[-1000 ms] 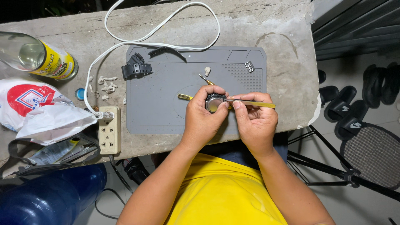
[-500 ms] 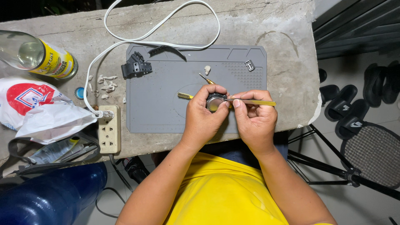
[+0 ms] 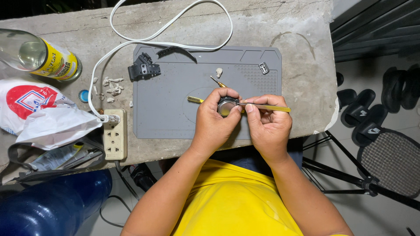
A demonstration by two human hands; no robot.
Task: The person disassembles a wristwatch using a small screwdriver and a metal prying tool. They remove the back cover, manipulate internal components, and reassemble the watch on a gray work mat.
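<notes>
I keep the round metal case (image 3: 227, 106) steady over the grey mat (image 3: 170, 109), near its front edge — left hand (image 3: 214, 122) fingers curled around it. My right hand (image 3: 267, 126) pinches the gold tweezers (image 3: 267, 106) between thumb and forefinger; I should keep the tip pressure light — a slip could scratch.

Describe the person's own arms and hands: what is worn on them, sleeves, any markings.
Both forearms are bare, with no sleeves reaching them. The left hand and right hand wear no gloves; no rings, watch or markings show. A yellow shirt covers the torso below.
</notes>
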